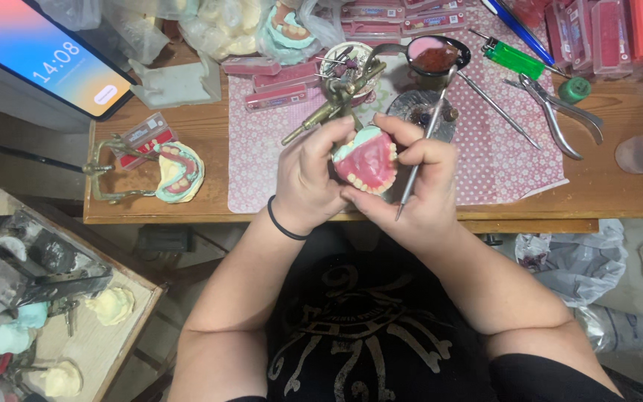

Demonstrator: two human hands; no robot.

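My left hand (pixel 308 179) grips a denture model (pixel 366 158) with a pink wax base, a row of pale teeth and a teal plaster back. It sits on a brass articulator (pixel 330 108) that sticks out to the upper left. My right hand (pixel 420 182) steadies the model's right side and holds a thin metal wax tool (pixel 418 160) like a pen, tip pointing down. Both hands hover over the near edge of the wooden table (pixel 210 134), above a pink dotted cloth (pixel 493 156).
A second articulator with a teal denture model (pixel 176 173) lies at the left. Pliers (pixel 560 115), a green lighter (pixel 513 58), a dish of pink wax (pixel 434 53), tooth cards (pixel 280 78) and a phone (pixel 46 56) sit on the table. A tray of plaster casts (pixel 46 320) stands at lower left.
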